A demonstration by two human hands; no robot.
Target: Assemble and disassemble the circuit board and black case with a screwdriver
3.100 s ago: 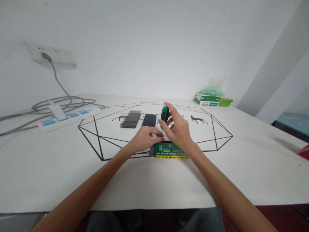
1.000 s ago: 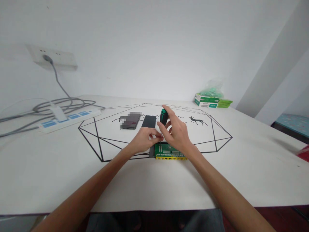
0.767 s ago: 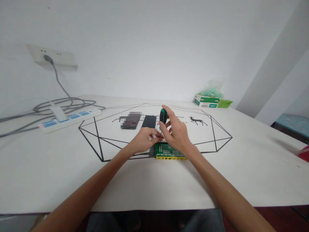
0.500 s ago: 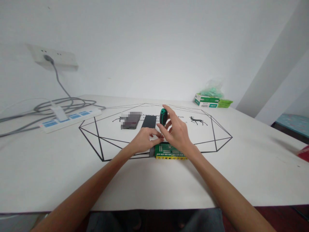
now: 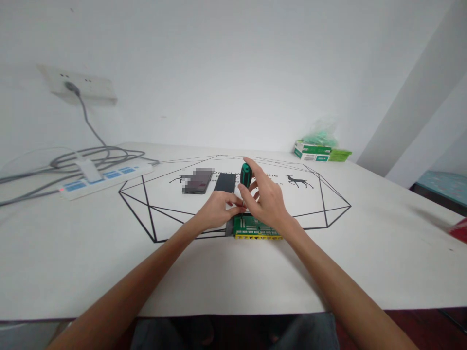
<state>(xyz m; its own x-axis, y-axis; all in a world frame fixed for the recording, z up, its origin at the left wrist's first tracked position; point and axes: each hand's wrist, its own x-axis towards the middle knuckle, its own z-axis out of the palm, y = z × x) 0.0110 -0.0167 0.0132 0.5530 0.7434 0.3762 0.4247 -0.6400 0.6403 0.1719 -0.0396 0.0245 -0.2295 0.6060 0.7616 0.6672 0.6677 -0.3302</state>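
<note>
A green and black screwdriver [image 5: 245,175] stands upright over the far left part of a green circuit board [image 5: 255,227]. My right hand [image 5: 266,197] has thumb and fingers around its handle, with the index finger up at the top end. Lower down, my left hand [image 5: 221,210] pinches the thin shaft close to the board; the tip and whatever lies under it are hidden. The board lies flat with a yellow strip [image 5: 259,237] along its near edge, and my right hand covers part of it. A dark grey strip shows at its left end.
Beyond my left hand lie a dark flat slab [image 5: 225,183] and a phone-like dark device [image 5: 200,182], partly pixelated. A white power strip [image 5: 105,181] with coiled grey cables [image 5: 98,154] is at left. Green and white boxes [image 5: 314,150] stand at the back right.
The screwdriver handle has shifted very slightly left along with my right hand. My left hand stays by the shaft, and the board lies where it was.
</note>
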